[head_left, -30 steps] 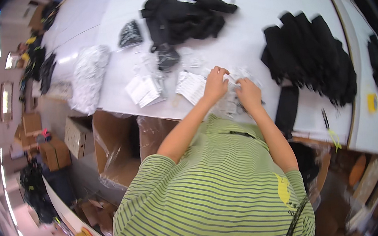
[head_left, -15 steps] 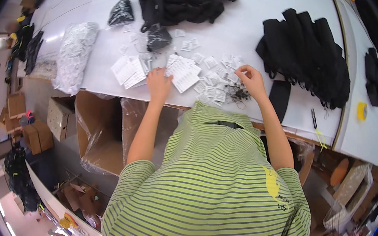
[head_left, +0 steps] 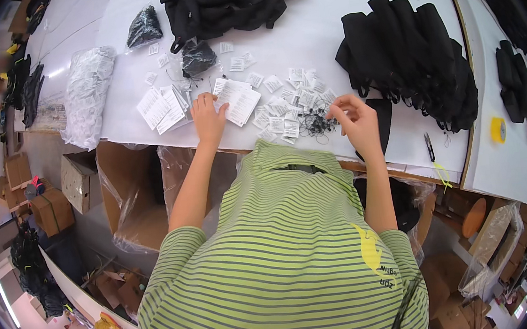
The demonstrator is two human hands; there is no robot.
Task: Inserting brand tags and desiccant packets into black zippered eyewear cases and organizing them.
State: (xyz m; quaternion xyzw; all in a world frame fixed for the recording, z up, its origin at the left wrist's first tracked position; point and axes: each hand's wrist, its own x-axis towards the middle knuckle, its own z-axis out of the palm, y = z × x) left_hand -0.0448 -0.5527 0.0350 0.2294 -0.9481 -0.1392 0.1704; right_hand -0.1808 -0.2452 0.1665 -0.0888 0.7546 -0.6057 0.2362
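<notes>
My left hand (head_left: 209,120) rests on the white table between two groups of printed white cards, its fingers stretched out and thumb apart. The fanned cards (head_left: 164,107) lie to its left, and a card stack (head_left: 239,99) lies against its thumb side. My right hand (head_left: 360,125) is at the right edge of a tangle of thin black cords (head_left: 317,120), fingers curled and thumb and forefinger brought together. Whatever is between those fingertips is too small to make out. Small white printed packets (head_left: 275,107) are scattered left of and behind the cords.
A black bundle in clear plastic (head_left: 198,58) and another dark bag (head_left: 144,27) lie farther back. Black garments (head_left: 221,5) are heaped behind them; more black pieces (head_left: 406,59) lie right. Small snips (head_left: 429,147) sit near the front edge. An open carton (head_left: 129,198) stands below.
My right hand has come down from above the packets to the cord tangle. My left hand stays between the cards. The whole view has shifted slightly.
</notes>
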